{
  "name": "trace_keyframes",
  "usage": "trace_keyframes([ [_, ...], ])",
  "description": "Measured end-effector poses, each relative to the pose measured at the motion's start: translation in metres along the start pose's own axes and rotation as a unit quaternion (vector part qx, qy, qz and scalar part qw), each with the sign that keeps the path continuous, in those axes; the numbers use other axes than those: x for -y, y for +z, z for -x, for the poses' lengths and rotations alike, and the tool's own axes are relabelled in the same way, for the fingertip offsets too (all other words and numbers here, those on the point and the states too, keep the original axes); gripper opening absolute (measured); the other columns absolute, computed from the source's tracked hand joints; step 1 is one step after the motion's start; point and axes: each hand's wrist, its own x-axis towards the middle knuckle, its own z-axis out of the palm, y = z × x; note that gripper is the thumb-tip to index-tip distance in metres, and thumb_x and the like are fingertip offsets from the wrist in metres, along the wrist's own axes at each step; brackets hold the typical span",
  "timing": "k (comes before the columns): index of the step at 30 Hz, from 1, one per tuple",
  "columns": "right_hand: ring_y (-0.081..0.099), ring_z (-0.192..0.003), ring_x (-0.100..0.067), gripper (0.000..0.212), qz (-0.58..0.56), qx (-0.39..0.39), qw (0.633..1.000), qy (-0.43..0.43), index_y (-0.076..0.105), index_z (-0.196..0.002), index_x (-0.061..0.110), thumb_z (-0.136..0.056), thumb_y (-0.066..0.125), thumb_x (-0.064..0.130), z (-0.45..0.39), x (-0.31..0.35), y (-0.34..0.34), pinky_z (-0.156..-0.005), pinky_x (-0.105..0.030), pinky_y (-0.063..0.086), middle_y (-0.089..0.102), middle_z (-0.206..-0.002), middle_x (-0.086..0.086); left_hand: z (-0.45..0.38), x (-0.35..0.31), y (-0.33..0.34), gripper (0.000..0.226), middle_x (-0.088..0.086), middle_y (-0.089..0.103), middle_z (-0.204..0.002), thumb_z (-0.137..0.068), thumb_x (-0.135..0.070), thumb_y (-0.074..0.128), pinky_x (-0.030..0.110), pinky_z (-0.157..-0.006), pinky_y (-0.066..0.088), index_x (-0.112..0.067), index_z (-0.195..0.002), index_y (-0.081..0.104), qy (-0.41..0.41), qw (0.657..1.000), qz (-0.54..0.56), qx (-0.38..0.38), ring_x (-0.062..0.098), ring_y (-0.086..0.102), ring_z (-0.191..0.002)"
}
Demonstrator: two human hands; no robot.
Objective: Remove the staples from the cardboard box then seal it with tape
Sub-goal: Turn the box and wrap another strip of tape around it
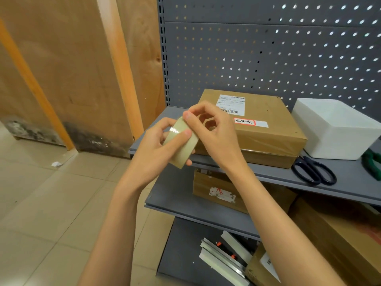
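While left hand (156, 147) is gripping tape roll (181, 143) with curled fingers, right hand (214, 129) is pinching its top edge, cardboard box (266, 129) lying just behind

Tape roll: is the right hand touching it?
Touching. The head view shows the right hand with its thumb tip pressed on the tape roll, which the left hand grips.

On the cardboard box (266, 124), a red-bordered sticker (244, 122) with three handwritten red Chinese characters, apparently "已完成", is seen at 5 o'clock from a white shipping label (231, 104), whose barcodes and fine print are too small to be read.
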Motion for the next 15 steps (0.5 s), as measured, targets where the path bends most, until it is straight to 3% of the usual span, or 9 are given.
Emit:
trace_keyframes([
  [7,0.056,-0.073,-0.011,0.013,0.091,-0.026,0.995,-0.042,0.062,-0.081,0.01,-0.09,0.058,0.019,0.009,-0.007,-0.002,-0.064,-0.035,0.046,0.061,-0.078,0.004,0.004,0.0,0.013,0.013,0.002,0.064,-0.055,-0.091,-0.02,0.056,0.025,-0.045,0.05,-0.007,-0.096,0.055,-0.076,0.996,0.038,-0.029,0.016,0.062,-0.047],
  [10,0.054,-0.072,-0.011,0.013,0.119,-0.072,0.988,-0.063,0.061,-0.081,0.009,-0.09,0.057,0.017,0.015,-0.009,-0.001,-0.065,-0.038,0.046,0.06,-0.079,0.003,0.006,0.001,0.021,0.018,0.003,0.063,-0.048,-0.093,-0.024,0.054,0.02,-0.043,0.049,-0.006,-0.097,0.055,-0.112,0.992,0.026,-0.046,0.013,0.061,-0.042],
  [15,0.05,-0.072,-0.013,0.011,0.161,-0.116,0.974,-0.106,0.06,-0.08,0.008,-0.09,0.057,0.012,0.025,-0.015,-0.007,-0.064,-0.034,0.044,0.055,-0.079,0.006,0.003,0.002,0.036,0.022,0.005,0.063,-0.046,-0.094,-0.028,0.052,0.022,-0.044,0.052,-0.006,-0.098,0.054,-0.15,0.987,0.028,-0.041,0.013,0.061,-0.04],
])
